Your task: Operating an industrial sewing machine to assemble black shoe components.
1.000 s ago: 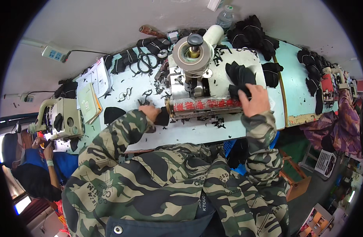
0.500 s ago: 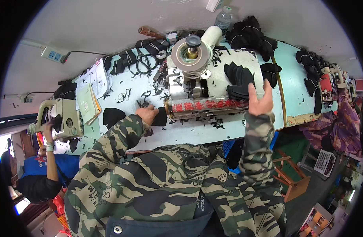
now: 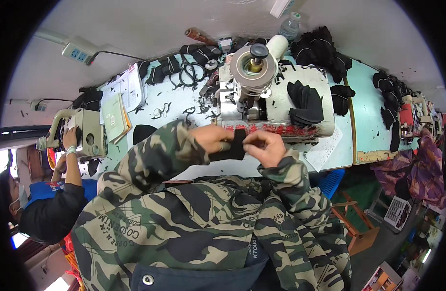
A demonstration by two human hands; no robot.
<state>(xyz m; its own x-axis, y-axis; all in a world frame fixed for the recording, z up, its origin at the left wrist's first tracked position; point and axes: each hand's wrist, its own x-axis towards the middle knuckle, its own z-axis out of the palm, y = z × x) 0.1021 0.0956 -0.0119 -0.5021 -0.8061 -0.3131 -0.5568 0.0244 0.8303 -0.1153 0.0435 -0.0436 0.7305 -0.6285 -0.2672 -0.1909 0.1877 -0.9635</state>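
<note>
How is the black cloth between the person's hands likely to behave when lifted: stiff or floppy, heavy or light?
The black cloth is probably floppy, since it looks like thin fabric. It seems light, as the right hand has only its fingertips at the edge. It probably won't roll, being flat rather than round.

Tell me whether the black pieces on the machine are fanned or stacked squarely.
Fanned: the black pieces overlap on the machine, their far ends spread apart.
</note>
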